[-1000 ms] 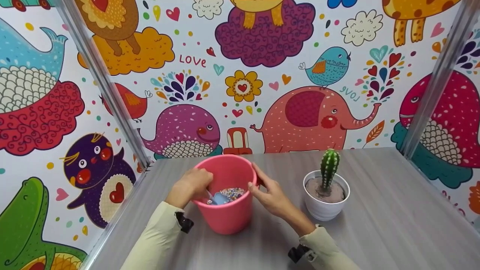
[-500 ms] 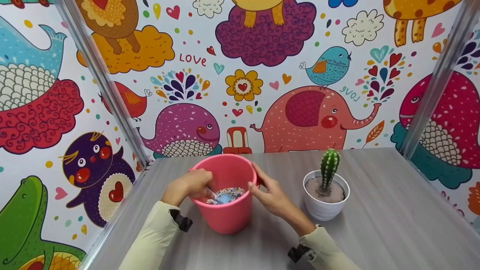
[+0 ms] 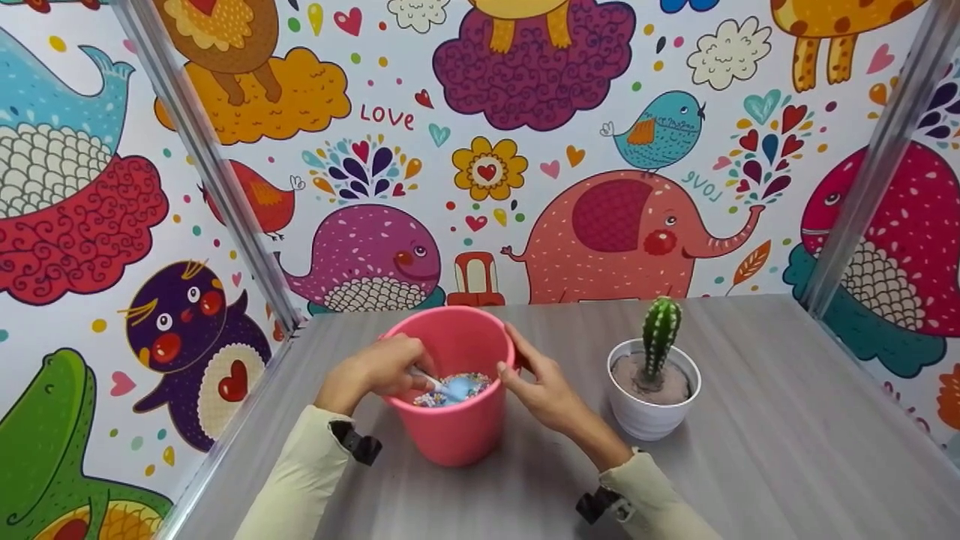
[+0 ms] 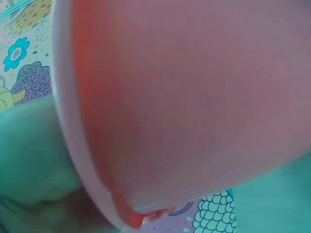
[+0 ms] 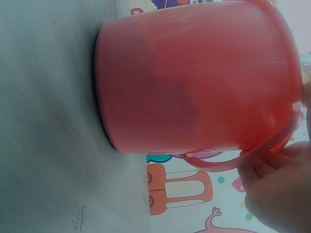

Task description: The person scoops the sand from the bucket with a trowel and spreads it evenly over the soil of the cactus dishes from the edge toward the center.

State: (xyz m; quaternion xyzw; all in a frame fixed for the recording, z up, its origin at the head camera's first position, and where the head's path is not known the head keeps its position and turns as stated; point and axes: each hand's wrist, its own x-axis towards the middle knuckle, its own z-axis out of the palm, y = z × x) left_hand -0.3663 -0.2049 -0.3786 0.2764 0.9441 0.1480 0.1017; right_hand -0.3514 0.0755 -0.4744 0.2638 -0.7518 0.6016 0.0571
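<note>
A pink bucket (image 3: 454,435) stands on the table, slightly tilted toward me in the head view, with small multicoloured grains (image 3: 431,400) at its bottom. Reaching over the left rim, my left hand (image 3: 379,367) grips the pale handle of a small blue shovel (image 3: 457,388), whose blade lies on the grains. Its fingertips are partly hidden inside the bucket. My right hand (image 3: 544,386) holds the bucket at the right rim, thumb in front. From the right wrist, its fingers (image 5: 262,167) curl by the pink carrying handle (image 5: 218,165). The bucket wall (image 4: 194,97) fills most of the left wrist view.
To the right of the bucket stands a white pot (image 3: 651,420) with a green cactus (image 3: 660,341) in brownish soil. The grey wood-grain table (image 3: 787,420) meets cartoon-printed walls (image 3: 480,75) at the back and sides, with metal posts (image 3: 217,172) at the corners.
Inside the bucket, the shovel blade has shifted right and slightly up over the grains. My left wrist has moved a little left. The right hand and bucket stay nearly still.
</note>
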